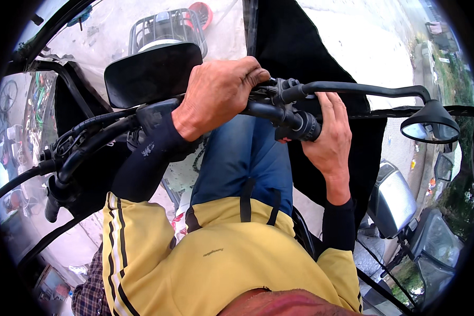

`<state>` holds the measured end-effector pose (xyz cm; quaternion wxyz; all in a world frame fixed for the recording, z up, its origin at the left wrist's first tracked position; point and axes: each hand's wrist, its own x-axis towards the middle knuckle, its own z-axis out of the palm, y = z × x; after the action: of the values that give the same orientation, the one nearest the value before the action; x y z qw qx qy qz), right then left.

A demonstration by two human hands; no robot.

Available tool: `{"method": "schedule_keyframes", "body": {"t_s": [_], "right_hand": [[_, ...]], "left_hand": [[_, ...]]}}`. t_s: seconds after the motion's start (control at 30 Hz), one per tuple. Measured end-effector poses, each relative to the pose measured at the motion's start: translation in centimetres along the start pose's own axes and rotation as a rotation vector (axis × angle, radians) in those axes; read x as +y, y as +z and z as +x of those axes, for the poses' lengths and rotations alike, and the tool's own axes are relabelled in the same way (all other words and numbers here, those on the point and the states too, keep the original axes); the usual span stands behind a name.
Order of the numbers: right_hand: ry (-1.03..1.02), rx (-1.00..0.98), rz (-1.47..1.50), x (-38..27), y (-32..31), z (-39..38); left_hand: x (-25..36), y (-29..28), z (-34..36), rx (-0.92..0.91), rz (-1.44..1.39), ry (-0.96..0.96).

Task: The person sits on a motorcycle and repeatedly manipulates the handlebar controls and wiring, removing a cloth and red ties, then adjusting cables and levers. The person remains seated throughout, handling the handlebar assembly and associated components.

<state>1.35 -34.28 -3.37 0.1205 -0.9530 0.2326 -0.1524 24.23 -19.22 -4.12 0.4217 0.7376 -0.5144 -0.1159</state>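
Black handlebars with cables run across in front of me. My left hand reaches over them from the left, its fingers closed and pinched together by the clamp and lever mount near the right end. Whatever is between those fingertips is hidden. On the right end, my right hand wraps over the handlebar grip, its fingers running forward beneath a mirror stalk. That stalk bends out to a round-backed black mirror. A dark, flat rounded panel stands beyond my left hand.
The left handlebar grip sticks out at the lower left. A black frame and dark cloth panels surround the bars. Past the clear screen stand a wire basket and a red basin. Another vehicle's mirror is close on the right.
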Motion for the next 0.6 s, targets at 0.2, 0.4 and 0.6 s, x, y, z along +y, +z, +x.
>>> {"method": "schedule_keyframes", "body": {"t_s": [0.2,0.4,0.6], "right_hand": [[0.014,-0.047,0.038,-0.5,-0.3,0.5],[0.016,-0.051,0.048,-0.7,-0.3,0.4],[0.015,-0.034,0.054,-0.7,0.0,0.6]], "left_hand": [[-1.1,0.1,0.7,-0.029,-0.182,-0.092],[-1.4,0.3,1.0,-0.042,-0.201,-0.105],[-2.0,0.3,1.7,-0.069,-0.318,-0.104]]}}
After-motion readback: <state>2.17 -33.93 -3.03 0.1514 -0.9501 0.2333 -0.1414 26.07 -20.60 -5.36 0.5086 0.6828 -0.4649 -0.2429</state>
